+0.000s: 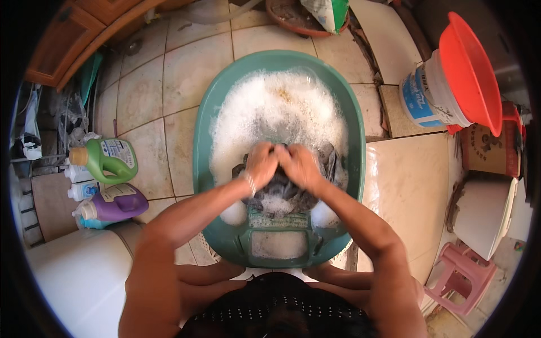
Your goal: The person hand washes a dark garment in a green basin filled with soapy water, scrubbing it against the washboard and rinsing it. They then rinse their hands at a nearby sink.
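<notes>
A green plastic washtub [355, 169] stands on the tiled floor in front of me, with white suds [249, 101] over much of its water. A wet dark grey cloth [329, 160] lies in the near half of the tub, partly under foam. My left hand [262, 162], a bracelet at its wrist, is closed on the cloth. Close against it at the fingertips, my right hand [299, 164] also grips the cloth. Both hands are slightly blurred, and the cloth between them is partly hidden. Foam lies on a ribbed board [279, 220] moulded into the tub's near end.
Green [122, 154] and purple [127, 202] detergent bottles stand at the left, beside a white surface [80, 270]. To the right are a white bucket [431, 93] with a red basin [473, 72], a cardboard box [486, 152] and a pink plastic stool [473, 274]. A brown basin [287, 23] sits beyond the tub.
</notes>
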A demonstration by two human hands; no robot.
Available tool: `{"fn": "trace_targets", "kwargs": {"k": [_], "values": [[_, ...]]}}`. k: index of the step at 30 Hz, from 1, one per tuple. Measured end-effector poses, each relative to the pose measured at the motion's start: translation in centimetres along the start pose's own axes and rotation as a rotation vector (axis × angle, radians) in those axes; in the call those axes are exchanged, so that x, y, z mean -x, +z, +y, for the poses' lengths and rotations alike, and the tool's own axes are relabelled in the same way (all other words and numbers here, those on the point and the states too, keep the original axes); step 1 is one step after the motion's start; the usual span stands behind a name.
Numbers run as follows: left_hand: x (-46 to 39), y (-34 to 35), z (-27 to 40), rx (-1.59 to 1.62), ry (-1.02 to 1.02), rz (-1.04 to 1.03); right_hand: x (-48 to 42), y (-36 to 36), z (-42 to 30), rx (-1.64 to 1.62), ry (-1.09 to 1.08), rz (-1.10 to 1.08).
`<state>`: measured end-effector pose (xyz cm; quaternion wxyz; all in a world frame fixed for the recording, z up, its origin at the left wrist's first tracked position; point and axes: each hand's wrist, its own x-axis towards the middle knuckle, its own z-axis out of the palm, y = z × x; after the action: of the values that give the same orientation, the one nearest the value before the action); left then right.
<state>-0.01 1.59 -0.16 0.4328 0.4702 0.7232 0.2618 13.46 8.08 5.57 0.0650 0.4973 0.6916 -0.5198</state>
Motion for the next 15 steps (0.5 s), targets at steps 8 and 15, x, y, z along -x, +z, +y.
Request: {"fn": "trace_targets", "kwargs": {"k": [8, 15], "values": [[-0.7, 0.9, 0.7, -0.285, 0.237, 0.280, -4.5, 3.5, 3.8, 0.254, -0.302, 0.468], [4.8, -1.0, 0.0, -0.109, 0.756, 0.280, 4.2, 2.9, 2.5, 0.283, -0.654, 0.555]]}}
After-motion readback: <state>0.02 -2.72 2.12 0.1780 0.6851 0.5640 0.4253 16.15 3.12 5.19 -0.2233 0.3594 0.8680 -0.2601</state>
